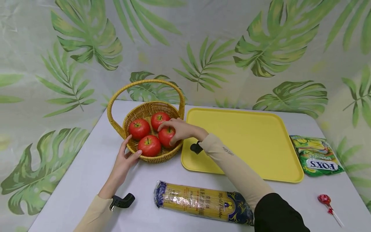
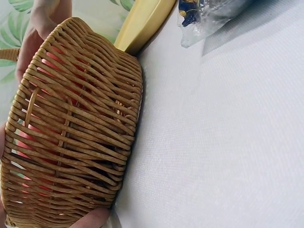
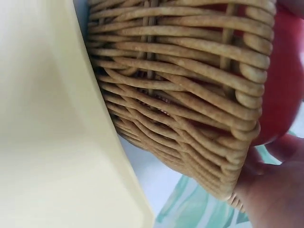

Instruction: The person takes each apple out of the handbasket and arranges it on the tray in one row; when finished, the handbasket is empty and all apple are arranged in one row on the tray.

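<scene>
A wicker basket with a tall arched handle stands at the back left, several red apples inside. My right hand reaches over its right rim, fingers and thumb curled round the rightmost apple. That apple shows just behind the rim in the right wrist view. At the front left of the basket, my left hand holds the rim, thumb on the front and fingers along the left side. In the left wrist view the woven wall hides most of the fruit.
Right beside the basket lies a yellow tray. Nearer the front is a pack of spaghetti, partly covered by the right sleeve. A green FOX'S candy bag lies at the tray's right, with a red lollipop in front.
</scene>
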Tool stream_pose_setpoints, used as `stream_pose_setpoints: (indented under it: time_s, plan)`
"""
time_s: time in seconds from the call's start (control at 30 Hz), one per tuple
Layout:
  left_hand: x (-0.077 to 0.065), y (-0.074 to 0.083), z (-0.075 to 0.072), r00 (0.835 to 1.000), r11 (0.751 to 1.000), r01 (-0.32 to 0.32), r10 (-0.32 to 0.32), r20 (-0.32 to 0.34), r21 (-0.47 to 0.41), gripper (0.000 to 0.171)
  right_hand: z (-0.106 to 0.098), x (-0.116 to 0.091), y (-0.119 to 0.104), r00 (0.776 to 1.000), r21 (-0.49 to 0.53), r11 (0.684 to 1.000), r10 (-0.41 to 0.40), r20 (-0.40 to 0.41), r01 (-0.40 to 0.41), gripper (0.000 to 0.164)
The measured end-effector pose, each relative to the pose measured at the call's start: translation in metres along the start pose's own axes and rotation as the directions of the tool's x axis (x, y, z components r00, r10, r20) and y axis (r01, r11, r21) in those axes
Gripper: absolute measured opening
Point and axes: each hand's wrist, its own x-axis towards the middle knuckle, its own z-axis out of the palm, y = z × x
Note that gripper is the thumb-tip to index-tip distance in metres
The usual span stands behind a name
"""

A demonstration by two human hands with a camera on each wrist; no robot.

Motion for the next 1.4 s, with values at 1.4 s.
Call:
stream_pose_setpoints:
  time_s: [1.4]
  plan:
    - [-0.002,0.003,0.002,1.000,1.000,0.019,-0.019,-0.003,0.015,0.072,-0.018,-0.097,0.077,0.887,0.530,0.848,0.235,-0.396,0.012,0.063]
